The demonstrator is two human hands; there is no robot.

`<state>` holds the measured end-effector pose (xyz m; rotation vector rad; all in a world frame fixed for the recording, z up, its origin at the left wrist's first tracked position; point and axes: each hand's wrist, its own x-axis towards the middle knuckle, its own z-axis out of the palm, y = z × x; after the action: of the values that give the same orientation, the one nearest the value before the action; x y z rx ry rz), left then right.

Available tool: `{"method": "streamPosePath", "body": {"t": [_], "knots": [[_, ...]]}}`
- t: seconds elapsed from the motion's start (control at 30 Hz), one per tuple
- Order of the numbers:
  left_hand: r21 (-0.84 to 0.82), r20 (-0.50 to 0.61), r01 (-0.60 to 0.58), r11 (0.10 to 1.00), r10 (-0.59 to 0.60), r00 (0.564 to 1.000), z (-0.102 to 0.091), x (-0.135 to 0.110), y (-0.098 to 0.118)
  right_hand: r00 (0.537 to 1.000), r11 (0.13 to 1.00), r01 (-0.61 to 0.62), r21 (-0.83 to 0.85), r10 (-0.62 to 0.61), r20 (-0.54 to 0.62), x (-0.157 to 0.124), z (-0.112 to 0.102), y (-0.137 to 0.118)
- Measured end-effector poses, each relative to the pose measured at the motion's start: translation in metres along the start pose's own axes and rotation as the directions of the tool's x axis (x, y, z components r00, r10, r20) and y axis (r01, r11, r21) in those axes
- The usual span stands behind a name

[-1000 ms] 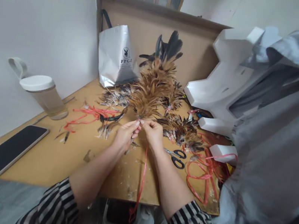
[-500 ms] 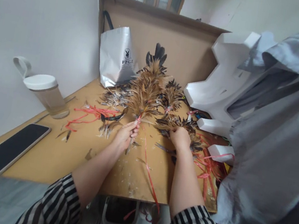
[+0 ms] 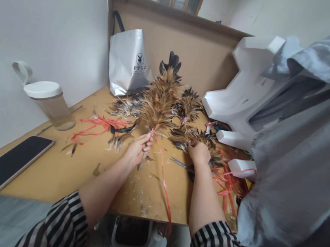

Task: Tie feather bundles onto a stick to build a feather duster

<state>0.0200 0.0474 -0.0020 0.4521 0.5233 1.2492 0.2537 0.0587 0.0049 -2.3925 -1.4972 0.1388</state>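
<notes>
My left hand (image 3: 136, 149) is closed around the bound stems of a brown and black feather bundle (image 3: 160, 99), which stands up and leans away from me. A red plastic string (image 3: 164, 184) hangs from the binding across the table and over its front edge. My right hand (image 3: 199, 152) rests, fingers curled, on a pile of loose dark feathers (image 3: 195, 139) to the right; what the fingers grip is hidden. Scissors (image 3: 181, 163) lie partly under my right wrist.
A cardboard-topped table (image 3: 58, 165) carries a phone (image 3: 2, 164) at the left, a lidded plastic jug (image 3: 48, 101), red string scraps (image 3: 97, 125), a silver bag (image 3: 127, 61), white foam blocks (image 3: 244, 98) and tangled red string (image 3: 230, 184). Grey cloth (image 3: 306, 162) hangs at the right.
My right hand let go of the bundle's binding and moved right onto the loose feather pile, covering the scissors. The bundle tipped lower and the red string swung loose.
</notes>
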Motion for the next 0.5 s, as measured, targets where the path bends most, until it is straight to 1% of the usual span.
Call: {"method": "streamPosePath", "body": {"t": [0.13,0.2,0.27,0.3,0.33,0.37,0.4,0.43,0.47,0.5], "knots": [[0.005,-0.008,0.006,1.000,-0.006,1.000,0.000,0.000,0.000,0.999,0.999,0.017,0.032,-0.016,-0.028,0.002,0.004,0.000],[0.001,-0.009,0.016,1.000,-0.016,1.000,0.001,0.000,0.000,0.998,0.996,0.019,0.085,-0.013,-0.067,0.004,0.007,0.001],[-0.006,-0.012,0.019,1.000,-0.019,1.000,0.001,0.000,0.001,0.993,0.972,0.044,0.233,-0.017,-0.116,0.005,0.008,0.001],[-0.008,-0.013,0.015,1.000,-0.015,1.000,0.001,-0.001,0.001,0.991,0.931,0.062,0.360,-0.016,-0.130,0.006,0.007,0.001],[-0.010,-0.014,0.010,1.000,-0.010,1.000,0.001,-0.001,0.001,0.992,0.853,0.073,0.516,-0.011,-0.123,0.006,0.006,0.000],[-0.011,-0.015,0.006,1.000,-0.006,1.000,0.001,-0.001,0.001,0.996,0.733,0.071,0.676,-0.013,-0.090,0.005,0.004,-0.001],[-0.012,-0.016,0.002,1.000,-0.002,1.000,0.001,-0.001,0.001,0.999,0.581,0.044,0.813,-0.032,-0.032,0.004,0.002,-0.002],[-0.013,-0.018,0.000,1.000,-0.001,1.000,0.001,-0.001,0.001,0.997,0.420,-0.007,0.907,-0.072,0.042,0.001,-0.001,-0.004],[-0.015,-0.018,0.000,1.000,0.000,1.000,0.000,-0.001,0.001,0.984,0.277,-0.077,0.958,-0.133,0.117,-0.001,-0.004,-0.006],[-0.016,-0.018,0.000,1.000,-0.001,1.000,0.000,0.000,0.000,0.962,0.166,-0.149,0.975,-0.202,0.182,-0.004,-0.007,-0.009]]}}
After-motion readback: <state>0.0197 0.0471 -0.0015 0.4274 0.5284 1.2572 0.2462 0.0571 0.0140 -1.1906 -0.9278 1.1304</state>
